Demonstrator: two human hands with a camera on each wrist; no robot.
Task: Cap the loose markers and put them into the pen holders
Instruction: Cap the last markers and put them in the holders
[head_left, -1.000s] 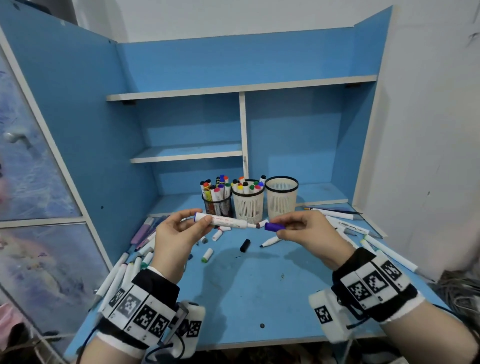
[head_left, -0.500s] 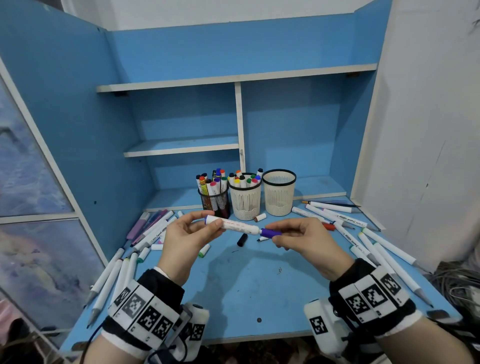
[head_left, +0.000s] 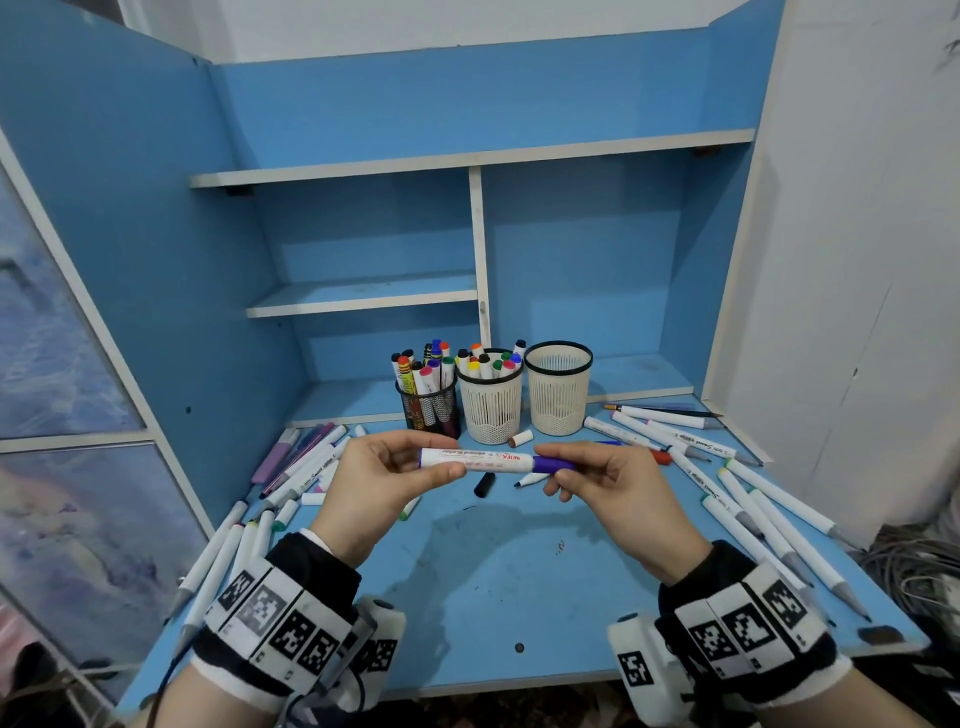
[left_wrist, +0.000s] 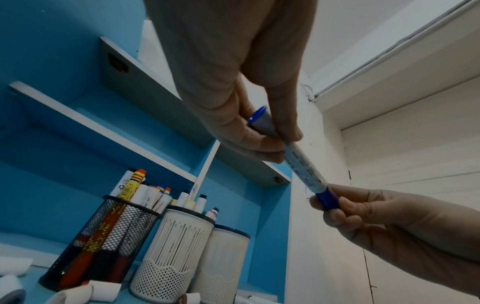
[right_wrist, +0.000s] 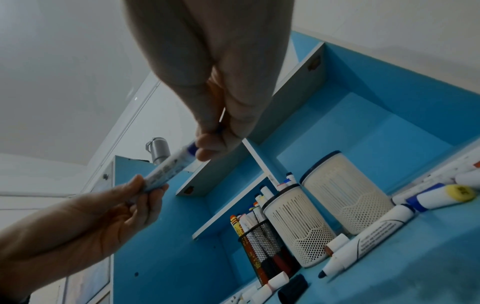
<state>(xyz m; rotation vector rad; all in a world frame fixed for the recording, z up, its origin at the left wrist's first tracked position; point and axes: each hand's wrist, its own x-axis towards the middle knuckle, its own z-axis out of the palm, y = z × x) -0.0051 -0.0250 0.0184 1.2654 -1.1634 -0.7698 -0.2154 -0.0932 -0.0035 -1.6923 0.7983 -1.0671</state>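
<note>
I hold a white marker level above the blue desk. My left hand pinches its rear end, seen as marker in the left wrist view. My right hand grips the purple-blue cap that sits on the marker's tip; the cap meets the barrel. Three pen holders stand behind: a black mesh holder and a white holder, both full of markers, and a white holder that looks empty.
Many loose markers lie on the desk at the left and right. A black cap, a white cap and an uncapped marker lie under my hands. Shelves rise behind; a white wall stands at right.
The cap in my right hand moved left onto the marker's tip; one second ago it was apart from it. The view also shifted down a little.
</note>
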